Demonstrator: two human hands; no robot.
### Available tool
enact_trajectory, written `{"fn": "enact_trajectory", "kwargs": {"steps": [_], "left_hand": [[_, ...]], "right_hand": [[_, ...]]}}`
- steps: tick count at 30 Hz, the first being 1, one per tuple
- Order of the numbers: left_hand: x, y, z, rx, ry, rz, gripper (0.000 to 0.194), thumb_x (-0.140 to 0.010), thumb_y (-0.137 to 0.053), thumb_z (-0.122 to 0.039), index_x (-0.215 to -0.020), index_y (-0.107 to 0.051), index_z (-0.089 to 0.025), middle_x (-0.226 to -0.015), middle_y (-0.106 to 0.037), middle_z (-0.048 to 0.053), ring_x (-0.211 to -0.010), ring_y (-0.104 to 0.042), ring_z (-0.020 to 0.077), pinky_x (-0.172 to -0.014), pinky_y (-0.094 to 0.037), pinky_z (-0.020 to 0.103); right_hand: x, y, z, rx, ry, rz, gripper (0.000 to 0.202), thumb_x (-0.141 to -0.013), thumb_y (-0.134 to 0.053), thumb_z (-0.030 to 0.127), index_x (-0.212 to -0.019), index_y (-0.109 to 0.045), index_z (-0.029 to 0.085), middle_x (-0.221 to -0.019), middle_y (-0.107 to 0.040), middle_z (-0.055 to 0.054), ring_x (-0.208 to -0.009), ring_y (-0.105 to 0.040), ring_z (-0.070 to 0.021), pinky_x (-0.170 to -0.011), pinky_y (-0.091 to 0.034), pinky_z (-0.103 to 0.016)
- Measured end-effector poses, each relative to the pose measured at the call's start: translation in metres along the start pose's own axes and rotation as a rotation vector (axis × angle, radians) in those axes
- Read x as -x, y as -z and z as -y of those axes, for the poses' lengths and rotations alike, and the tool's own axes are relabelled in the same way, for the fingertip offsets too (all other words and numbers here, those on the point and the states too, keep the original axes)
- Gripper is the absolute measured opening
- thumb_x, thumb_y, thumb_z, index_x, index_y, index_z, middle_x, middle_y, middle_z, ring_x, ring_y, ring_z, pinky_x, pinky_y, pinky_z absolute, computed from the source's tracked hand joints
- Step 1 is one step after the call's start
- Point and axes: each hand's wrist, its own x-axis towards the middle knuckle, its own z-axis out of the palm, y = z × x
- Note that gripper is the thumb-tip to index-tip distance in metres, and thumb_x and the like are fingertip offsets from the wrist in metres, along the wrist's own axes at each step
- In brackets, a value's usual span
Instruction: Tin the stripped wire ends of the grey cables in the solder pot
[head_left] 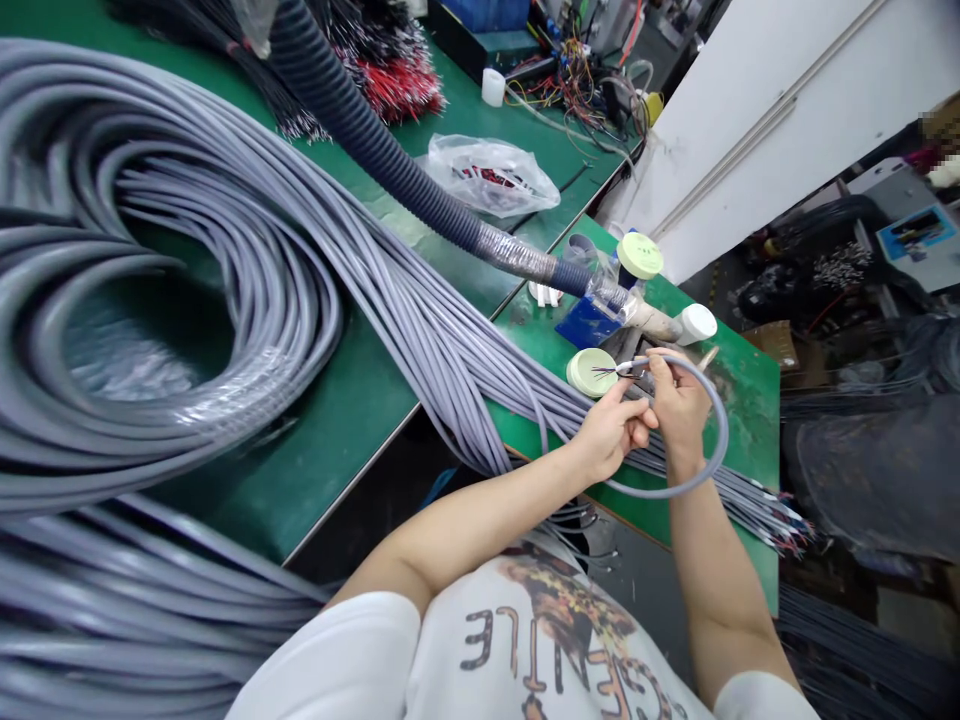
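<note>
My right hand [679, 395] is closed around a grey cable [721, 420] near its stripped end. The cable loops out to the right and back under the hands. Thin dark inner wires [604, 371] fan out from that end, over a pale green round tub [587, 378]. Just below the wires is my left hand [619, 430], its fingers curled and the index finger close to the stripped end. What its fingers hold, if anything, is hidden. A thick bundle of grey cables [480, 360] runs beneath both hands, its wire ends [787, 525] lying at the right.
A big coil of grey cable [300, 290] fills the left table. A dark corrugated hose [390, 165] reaches down near the hands. Around it stand a blue block [585, 322], a green-lidded container [640, 256] and a white jar [696, 323]. A plastic bag [491, 178] lies further back.
</note>
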Motion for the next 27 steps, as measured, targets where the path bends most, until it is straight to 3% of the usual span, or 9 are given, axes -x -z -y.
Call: {"fn": "enact_trajectory", "kwargs": {"steps": [14, 19, 23, 25, 27], "left_hand": [[0.000, -0.001, -0.005, 0.028, 0.015, -0.051, 0.045, -0.080, -0.055, -0.017, -0.123, -0.047, -0.018, -0.059, -0.057, -0.006, -0.039, -0.045, 0.0050, -0.044, -0.036, 0.017], [-0.003, 0.000, -0.004, -0.048, 0.007, -0.045, 0.048, -0.079, -0.058, -0.021, -0.125, -0.046, -0.017, -0.060, -0.058, -0.006, -0.039, -0.045, 0.0052, -0.044, -0.036, 0.017], [0.005, -0.004, -0.004, -0.455, -0.014, 0.092, 0.064, -0.080, -0.060, -0.026, -0.138, -0.036, -0.014, -0.071, -0.068, 0.001, -0.046, -0.051, 0.0085, -0.050, -0.040, 0.021], [0.016, -0.008, -0.007, -0.770, -0.140, 0.159, 0.068, -0.082, -0.060, -0.028, -0.142, -0.032, -0.014, -0.081, -0.072, 0.004, -0.058, -0.059, 0.0127, -0.059, -0.044, 0.024], [0.029, -0.011, -0.009, -1.103, -0.339, 0.201, 0.055, -0.085, -0.057, -0.031, -0.137, -0.044, -0.017, -0.093, -0.073, 0.006, -0.075, -0.064, 0.0172, -0.073, -0.046, 0.029]], "right_hand": [[-0.009, -0.007, 0.003, 0.110, 0.064, 0.049, 0.024, -0.089, -0.051, 0.036, -0.089, -0.071, 0.022, -0.086, -0.074, -0.002, -0.084, -0.068, -0.0191, -0.082, -0.049, -0.032], [-0.008, -0.002, 0.007, 0.115, 0.070, 0.037, 0.024, -0.090, -0.050, 0.036, -0.091, -0.070, 0.022, -0.086, -0.074, -0.003, -0.084, -0.068, -0.0203, -0.082, -0.050, -0.034], [-0.006, 0.023, 0.008, 0.155, 0.082, -0.091, 0.025, -0.091, -0.050, 0.035, -0.094, -0.070, 0.020, -0.089, -0.073, -0.005, -0.087, -0.067, -0.0209, -0.085, -0.049, -0.034], [-0.004, 0.039, 0.002, 0.198, 0.090, -0.175, 0.024, -0.091, -0.050, 0.033, -0.094, -0.070, 0.019, -0.090, -0.072, -0.006, -0.087, -0.067, -0.0208, -0.085, -0.049, -0.034], [-0.003, 0.052, -0.009, 0.253, 0.082, -0.238, 0.024, -0.091, -0.051, 0.032, -0.092, -0.070, 0.018, -0.090, -0.072, -0.007, -0.086, -0.066, -0.0205, -0.084, -0.049, -0.033]]}}
